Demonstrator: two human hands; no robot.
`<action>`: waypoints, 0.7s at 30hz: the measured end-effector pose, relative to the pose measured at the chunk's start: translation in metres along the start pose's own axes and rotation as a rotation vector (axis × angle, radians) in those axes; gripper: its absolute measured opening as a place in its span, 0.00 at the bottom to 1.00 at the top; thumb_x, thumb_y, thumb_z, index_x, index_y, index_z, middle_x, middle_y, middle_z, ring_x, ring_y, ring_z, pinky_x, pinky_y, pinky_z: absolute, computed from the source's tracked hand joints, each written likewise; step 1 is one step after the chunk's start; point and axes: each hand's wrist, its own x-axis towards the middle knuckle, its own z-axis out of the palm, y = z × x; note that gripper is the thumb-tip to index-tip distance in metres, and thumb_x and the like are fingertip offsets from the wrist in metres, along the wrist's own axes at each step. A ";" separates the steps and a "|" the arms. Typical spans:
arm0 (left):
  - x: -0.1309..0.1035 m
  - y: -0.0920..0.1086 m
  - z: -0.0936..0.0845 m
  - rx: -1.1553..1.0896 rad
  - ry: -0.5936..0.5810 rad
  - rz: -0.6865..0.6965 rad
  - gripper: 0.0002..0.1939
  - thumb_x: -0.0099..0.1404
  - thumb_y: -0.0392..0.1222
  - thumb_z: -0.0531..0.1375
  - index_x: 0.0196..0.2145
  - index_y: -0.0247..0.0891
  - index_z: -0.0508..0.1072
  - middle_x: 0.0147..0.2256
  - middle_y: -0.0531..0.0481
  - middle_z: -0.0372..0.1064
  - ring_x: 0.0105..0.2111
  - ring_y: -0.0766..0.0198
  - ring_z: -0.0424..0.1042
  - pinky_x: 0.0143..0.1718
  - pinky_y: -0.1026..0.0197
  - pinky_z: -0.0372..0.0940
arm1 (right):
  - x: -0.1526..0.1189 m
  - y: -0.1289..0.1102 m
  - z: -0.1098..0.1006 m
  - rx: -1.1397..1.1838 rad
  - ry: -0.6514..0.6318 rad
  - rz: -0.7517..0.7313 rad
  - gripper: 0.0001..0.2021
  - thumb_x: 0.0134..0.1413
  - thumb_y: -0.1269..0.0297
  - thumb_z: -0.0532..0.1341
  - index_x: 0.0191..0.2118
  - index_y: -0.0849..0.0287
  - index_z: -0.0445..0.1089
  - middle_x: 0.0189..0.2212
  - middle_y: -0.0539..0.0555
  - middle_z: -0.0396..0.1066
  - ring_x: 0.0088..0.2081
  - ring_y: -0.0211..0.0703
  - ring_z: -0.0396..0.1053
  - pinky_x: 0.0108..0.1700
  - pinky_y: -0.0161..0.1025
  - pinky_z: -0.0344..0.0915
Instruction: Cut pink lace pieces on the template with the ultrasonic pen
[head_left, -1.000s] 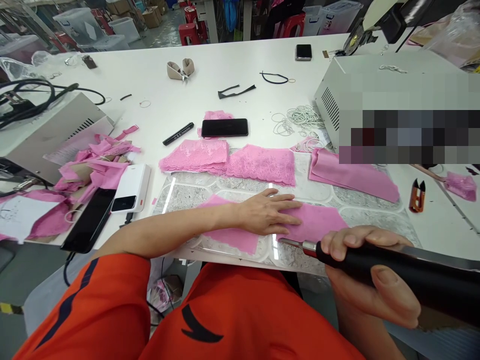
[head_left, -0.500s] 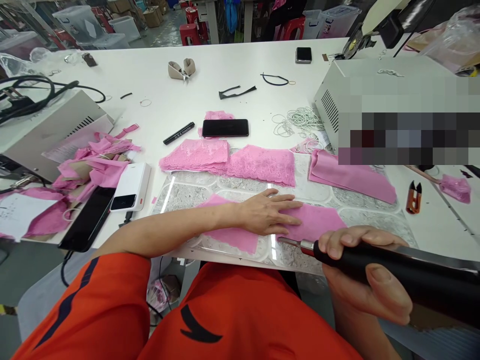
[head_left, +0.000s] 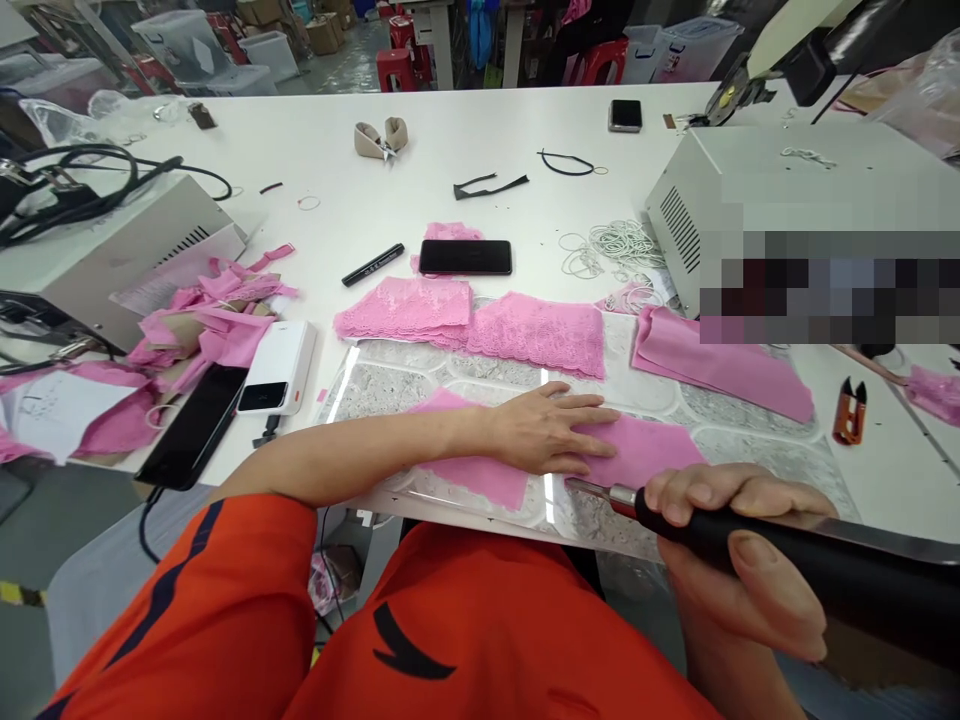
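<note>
My left hand (head_left: 551,428) lies flat with fingers spread, pressing on a piece of pink fabric (head_left: 649,452) near the table's front edge. The fabric's other end shows left of the wrist, partly covered by the forearm. My right hand (head_left: 739,550) is closed around a thick black-handled tool (head_left: 795,560) with a slim metal tip. That tip is at the fabric's lower edge, just below my left fingertips; whether it touches cannot be made out. Under the fabric is a grey stone-patterned mat (head_left: 600,525). Pink lace pieces (head_left: 536,335) lie just beyond.
Folded pink fabric (head_left: 720,365) and orange thread snips (head_left: 850,412) are at the right, before a grey machine box (head_left: 787,160). A phone (head_left: 465,257), a marker pen (head_left: 373,265) and white cord (head_left: 622,245) lie farther back. At left sit a white power bank (head_left: 281,368) and pink scraps (head_left: 217,320).
The whole view has shifted slightly, so things appear a little farther right. Both hands, the tool and the fabric keep nearly the same places relative to each other.
</note>
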 end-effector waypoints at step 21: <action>-0.139 0.007 -0.031 -0.200 -0.152 -0.132 0.21 0.76 0.46 0.51 0.63 0.48 0.66 0.67 0.51 0.54 0.70 0.57 0.47 0.72 0.46 0.34 | -0.020 -0.005 0.020 0.085 -0.083 0.115 0.11 0.44 0.61 0.67 0.37 0.55 0.72 0.27 0.47 0.66 0.22 0.36 0.63 0.24 0.42 0.64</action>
